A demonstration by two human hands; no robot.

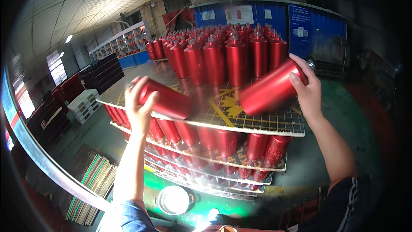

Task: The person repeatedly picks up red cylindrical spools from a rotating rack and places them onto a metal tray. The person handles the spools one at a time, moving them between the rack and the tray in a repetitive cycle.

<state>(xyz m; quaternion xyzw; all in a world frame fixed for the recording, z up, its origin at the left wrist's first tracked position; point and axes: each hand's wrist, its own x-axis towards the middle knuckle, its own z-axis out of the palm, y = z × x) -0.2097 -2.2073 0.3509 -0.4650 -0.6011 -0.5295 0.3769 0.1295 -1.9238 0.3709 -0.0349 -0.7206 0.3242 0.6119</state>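
My left hand (140,103) is closed round the neck end of a red metallic bottle (168,99), which tilts with its base to the right. In my right hand (307,87) a second red bottle (270,87) leans the other way, its base down to the left and its clear-looking tip past my fingers. Both are held over the front part of a dark board (257,122) with yellow lines and a yellow leaf shape. Behind them, many red bottles (213,62) stand upright in close rows on that board.
Below, more red bottles (225,141) stand on stacked board layers. A white bucket (174,199) sits on the green floor near my feet. At left are a pile of flat boards (92,187), a white pallet (86,105) and a curved pale rail (51,163). A blue wall (315,30) rises behind.
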